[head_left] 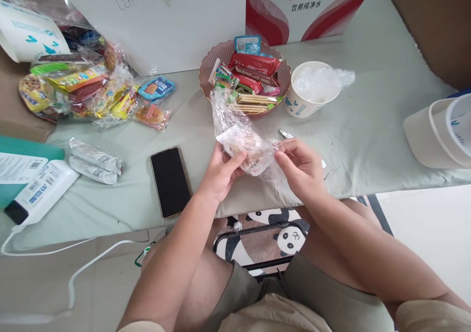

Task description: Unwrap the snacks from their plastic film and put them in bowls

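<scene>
Left-hand grip: I see the left hand closed around the near-left side of a clear plastic packet, its thumb pressed flat on the printed film.
Right-hand grip: the right hand has thumb and forefinger brought together on the packet's loose right edge; I cannot make out whether the other fingers touch it.
Packet: hanging between both hands over the near part of the cloth-covered table. Its crinkled far end overlaps the near rim of the ribbed pink bowl from my angle; I can't tell whether they touch.
Film: I judge it thin enough to split suddenly if the hands pull hard against each other, which could scatter what is inside.
Thumb: squeezing too firmly might crush the contents, which I can't identify through the print.
Bowl: if that far end does touch, a quick tug could snag the wrapped snacks heaped inside.
Table edge: the lap lies just below, so a slipped pinch could drop pieces there.
Neighbours: a black smartphone rests to the left, a paper cup beyond the right hand.
</scene>
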### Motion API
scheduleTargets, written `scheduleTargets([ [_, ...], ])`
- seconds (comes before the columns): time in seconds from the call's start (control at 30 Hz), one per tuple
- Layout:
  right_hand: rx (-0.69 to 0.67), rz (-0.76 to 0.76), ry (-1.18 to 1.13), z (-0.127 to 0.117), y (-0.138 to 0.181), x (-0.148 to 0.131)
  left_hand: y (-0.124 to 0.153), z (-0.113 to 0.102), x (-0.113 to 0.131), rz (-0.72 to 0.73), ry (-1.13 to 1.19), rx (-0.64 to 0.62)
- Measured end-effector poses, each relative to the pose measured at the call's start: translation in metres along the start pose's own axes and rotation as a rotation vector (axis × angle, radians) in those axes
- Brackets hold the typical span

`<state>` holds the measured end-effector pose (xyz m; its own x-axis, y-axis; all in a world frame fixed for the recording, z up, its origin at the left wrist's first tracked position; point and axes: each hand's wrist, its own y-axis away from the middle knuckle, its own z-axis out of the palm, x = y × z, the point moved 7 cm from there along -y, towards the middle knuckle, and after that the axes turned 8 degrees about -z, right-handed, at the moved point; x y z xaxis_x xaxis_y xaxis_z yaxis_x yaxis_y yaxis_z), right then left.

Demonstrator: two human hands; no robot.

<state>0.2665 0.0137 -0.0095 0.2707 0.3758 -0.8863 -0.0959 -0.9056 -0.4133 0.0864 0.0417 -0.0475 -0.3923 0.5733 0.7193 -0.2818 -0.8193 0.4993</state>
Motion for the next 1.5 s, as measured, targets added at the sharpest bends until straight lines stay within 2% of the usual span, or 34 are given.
scheduleTargets([
  [0.13,0.125,0.052,-0.030,-0.012,0.001,0.005,-0.003,-0.006,0.001,0.040,0.066,0.091],
  [0.2,0.100,-0.057,0.002,-0.013,0.000,-0.006,-0.004,-0.005,0.001,0.048,0.107,0.095],
  [0.27,0.017,-0.294,0.079,-0.010,0.002,-0.028,-0.005,-0.003,0.001,0.038,0.140,0.084],
  [0.37,-0.198,-0.665,0.162,0.008,0.017,-0.060,-0.004,0.000,0.002,0.008,0.231,0.031],
  [0.47,-0.489,-0.785,0.171,0.037,0.040,-0.070,-0.002,0.002,0.002,-0.014,0.280,-0.029],
  [0.53,-0.670,-0.781,0.174,0.053,0.054,-0.069,-0.001,0.002,-0.001,-0.041,0.241,-0.030],
  [0.6,-0.721,-0.768,0.160,0.058,0.059,-0.070,-0.001,0.000,-0.005,-0.046,0.189,0.004],
  [0.67,-0.577,-0.751,0.148,0.046,0.049,-0.071,-0.002,-0.001,-0.006,-0.034,0.150,0.039],
  [0.77,-0.215,-0.605,0.280,0.014,0.018,-0.055,-0.003,-0.003,-0.009,-0.098,0.098,0.083],
  [0.8,-0.135,-0.519,0.352,0.005,0.007,-0.044,-0.003,-0.005,-0.011,-0.131,0.080,0.109],
  [0.87,-0.076,-0.356,0.462,-0.002,-0.012,-0.018,-0.001,-0.010,-0.009,-0.150,0.042,0.173],
  [0.97,-0.119,-0.278,0.495,0.006,-0.030,0.012,0.003,-0.011,-0.002,-0.111,-0.026,0.200],
  [1.07,-0.152,-0.246,0.519,0.019,-0.038,0.025,0.005,-0.007,-0.001,-0.137,-0.052,0.156],
  [1.23,-0.217,-0.283,0.593,0.028,-0.029,0.008,0.007,-0.007,0.001,-0.175,-0.008,0.075],
  [1.33,-0.347,-0.323,0.544,0.036,-0.014,-0.003,0.008,-0.007,0.003,-0.198,0.017,0.016],
  [1.43,-0.471,-0.311,0.475,0.044,-0.002,-0.004,0.010,-0.009,0.005,-0.188,-0.004,0.037],
  [1.5,-0.487,-0.286,0.465,0.045,0.001,0.000,0.011,-0.012,0.006,-0.170,-0.038,0.093],
])
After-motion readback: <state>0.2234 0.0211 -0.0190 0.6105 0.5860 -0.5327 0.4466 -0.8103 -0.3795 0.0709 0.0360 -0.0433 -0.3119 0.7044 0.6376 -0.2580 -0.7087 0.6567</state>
